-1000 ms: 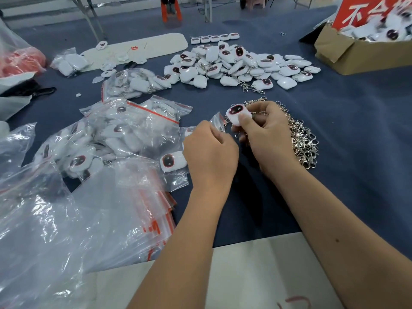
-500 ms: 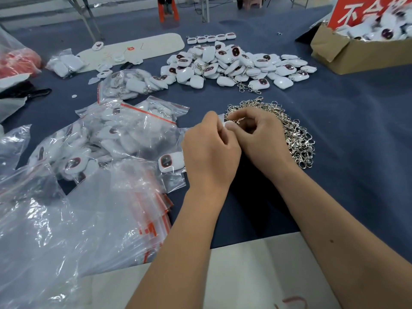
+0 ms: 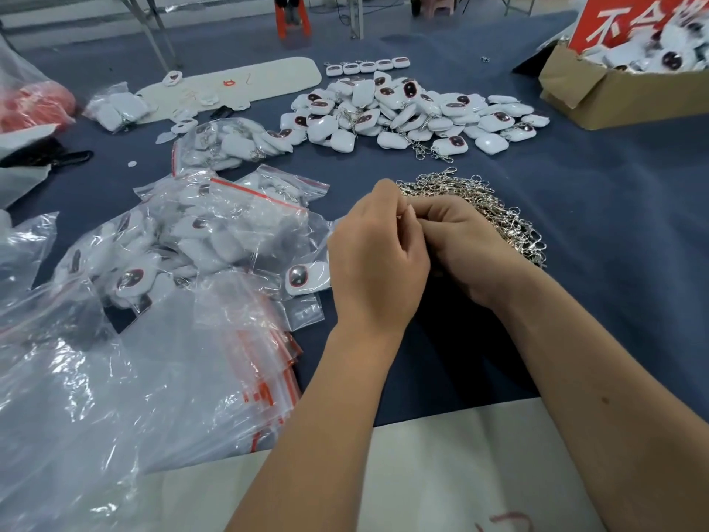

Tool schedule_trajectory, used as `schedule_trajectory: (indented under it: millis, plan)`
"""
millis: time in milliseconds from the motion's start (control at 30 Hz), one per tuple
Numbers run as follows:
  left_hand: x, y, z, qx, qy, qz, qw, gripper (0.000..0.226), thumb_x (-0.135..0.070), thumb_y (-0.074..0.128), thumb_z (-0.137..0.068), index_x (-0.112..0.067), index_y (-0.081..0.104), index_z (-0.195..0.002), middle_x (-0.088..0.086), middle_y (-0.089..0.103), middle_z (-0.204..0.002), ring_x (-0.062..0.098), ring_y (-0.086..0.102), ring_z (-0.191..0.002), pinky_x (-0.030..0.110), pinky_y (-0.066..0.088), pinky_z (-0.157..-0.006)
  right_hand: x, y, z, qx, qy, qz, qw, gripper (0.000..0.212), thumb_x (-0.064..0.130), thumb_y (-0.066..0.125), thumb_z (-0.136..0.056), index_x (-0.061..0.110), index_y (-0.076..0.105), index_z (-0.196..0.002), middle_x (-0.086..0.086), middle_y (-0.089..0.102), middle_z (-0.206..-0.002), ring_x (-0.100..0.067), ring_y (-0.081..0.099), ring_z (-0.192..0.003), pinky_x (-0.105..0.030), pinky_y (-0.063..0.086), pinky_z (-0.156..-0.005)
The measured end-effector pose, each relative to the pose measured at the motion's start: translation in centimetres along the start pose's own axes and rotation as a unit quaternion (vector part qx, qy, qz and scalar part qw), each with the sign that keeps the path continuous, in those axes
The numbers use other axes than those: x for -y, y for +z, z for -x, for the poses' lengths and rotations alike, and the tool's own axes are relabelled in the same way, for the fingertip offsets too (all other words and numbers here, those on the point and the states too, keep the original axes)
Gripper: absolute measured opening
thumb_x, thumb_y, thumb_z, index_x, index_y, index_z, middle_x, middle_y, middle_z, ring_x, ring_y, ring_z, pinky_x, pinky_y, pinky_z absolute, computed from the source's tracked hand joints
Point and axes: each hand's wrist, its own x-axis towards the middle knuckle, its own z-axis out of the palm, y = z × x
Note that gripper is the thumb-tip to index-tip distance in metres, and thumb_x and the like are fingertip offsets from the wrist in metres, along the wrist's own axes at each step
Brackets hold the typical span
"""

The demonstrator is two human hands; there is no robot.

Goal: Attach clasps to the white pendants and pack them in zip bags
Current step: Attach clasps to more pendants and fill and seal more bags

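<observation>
Pendant being worked on is hidden inside the hands, can't see it or any clasp on it. Left hand [image 3: 378,259] and right hand [image 3: 466,247] are pressed together mid-table, fingers [image 3: 429,211] of both curled inward and meeting at the tips; what they pinch can't be told. Clasp pile [image 3: 495,213] lies just beyond and right of the right hand, touching its far side. Loose white pendants [image 3: 406,113] heaped further back, well apart from the hands, w/ a short row of five at the heap's far edge. Filled zip bags [image 3: 215,232] just left of the left hand, nearest bagged pendant [image 3: 307,278] almost touching its wrist side. Empty zip bags [image 3: 264,362] stacked near-left, beside the left forearm. Big clear plastic bag [image 3: 76,416] covers the near-left corner. Cardboard box [image 3: 621,94] of pendants at far right. Open blue table [image 3: 614,263] to the right of the hands, up to the box. Table's near edge runs under both forearms, pale floor [image 3: 441,474] below.
</observation>
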Motion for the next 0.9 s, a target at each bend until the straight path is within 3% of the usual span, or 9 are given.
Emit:
schedule_trajectory:
  millis: [67,167,267,367,467,567,667,733,900]
  plan:
    - [-0.2,0.0,0.1,-0.001,0.001,0.034,0.999,0.014,-0.002,0.065,-0.091,-0.004,0.057,-0.079,-0.002,0.055,-0.066,0.017,0.048,-0.059,0.033,0.038,-0.056,0.0,0.4,0.1,-0.025,-0.014,0.011,1.0,0.031,-0.002,0.055,-0.1,0.01,0.074,-0.079,-0.005,0.065,-0.068,-0.022,0.053,-0.06,-0.028,0.035,-0.053]
    - [-0.4,0.4,0.3,0.016,0.003,0.078,0.997,0.016,-0.007,0.064,-0.094,-0.005,0.058,-0.079,-0.001,0.057,-0.065,0.017,0.05,-0.058,0.031,0.039,-0.056,0.1,0.4,-0.1,-0.171,-0.054,0.064,0.982,0.026,-0.006,0.06,-0.093,0.012,0.077,-0.084,0.002,0.074,-0.069,-0.011,0.068,-0.062,-0.024,0.052,-0.057]
    - [-0.7,1.0,0.5,0.078,0.002,0.092,0.993,0.022,-0.012,0.061,-0.096,-0.01,0.053,-0.075,-0.003,0.051,-0.061,0.021,0.045,-0.056,0.034,0.034,-0.055,0.8,-0.9,-1.2,-0.327,-0.077,0.162,0.928,0.028,-0.003,0.055,-0.09,0.015,0.077,-0.092,0.004,0.077,-0.076,-0.006,0.072,-0.069,-0.025,0.058,-0.07]
    - [-0.6,1.3,0.7,0.16,0.002,0.107,0.981,0.026,-0.013,0.062,-0.095,-0.015,0.05,-0.071,-0.006,0.046,-0.058,0.018,0.039,-0.055,0.033,0.029,-0.056,1.8,-2.4,-3.2,-0.392,-0.082,0.275,0.874,0.029,0.002,0.05,-0.086,0.015,0.075,-0.092,0.003,0.077,-0.081,-0.011,0.072,-0.074,-0.032,0.059,-0.08]
    - [-0.4,1.4,0.9,0.223,-0.011,0.127,0.967,0.026,-0.017,0.068,-0.093,-0.014,0.055,-0.07,-0.009,0.045,-0.055,0.013,0.042,-0.053,0.03,0.033,-0.054,2.4,-4.7,-6.4,-0.353,-0.042,0.441,0.824,0.029,0.006,0.053,-0.088,0.016,0.076,-0.103,-0.006,0.076,-0.102,-0.028,0.066,-0.105,-0.033,0.051,-0.092]
    - [-0.5,1.5,1.1,0.249,-0.017,0.177,0.952,0.028,-0.017,0.072,-0.091,-0.016,0.055,-0.069,-0.012,0.047,-0.054,0.004,0.042,-0.05,0.018,0.033,-0.052,2.2,-7.5,-9.8,-0.258,0.043,0.585,0.768,0.042,0.009,0.057,-0.091,0.022,0.065,-0.13,-0.011,0.067,-0.124,-0.037,0.049,-0.129,-0.039,0.038,-0.104]
    - [-0.5,1.7,1.3,0.29,-0.023,0.194,0.937,0.026,-0.017,0.075,-0.089,-0.015,0.058,-0.069,-0.013,0.051,-0.055,0.002,0.044,-0.05,0.017,0.035,-0.053,1.6,-9.8,-11.9,-0.186,0.141,0.613,0.755,0.06,0.014,0.055,-0.097,0.035,0.042,-0.152,-0.014,0.046,-0.149,-0.041,0.029,-0.145,-0.052,0.036,-0.111]
    - [-0.4,1.8,1.3,0.286,-0.028,0.197,0.938,0.027,-0.016,0.076,-0.089,-0.015,0.059,-0.069,-0.014,0.05,-0.055,0.001,0.044,-0.05,0.015,0.034,-0.053,0.8,-10.7,-12.5,-0.144,0.159,0.613,0.76,0.064,0.015,0.052,-0.1,0.037,0.032,-0.157,-0.015,0.045,-0.153,-0.042,0.032,-0.146,-0.054,0.032,-0.115]
    - [0.2,2.0,1.0,0.275,-0.045,0.191,0.941,0.027,-0.019,0.075,-0.09,-0.016,0.058,-0.068,-0.009,0.055,-0.057,0.003,0.046,-0.05,0.015,0.036,-0.052,-0.1,-11.3,-12.3,-0.215,0.074,0.617,0.754,0.031,0.019,0.064,-0.099,0.023,0.062,-0.129,-0.011,0.065,-0.13,-0.035,0.054,-0.126,-0.041,0.034,-0.108]
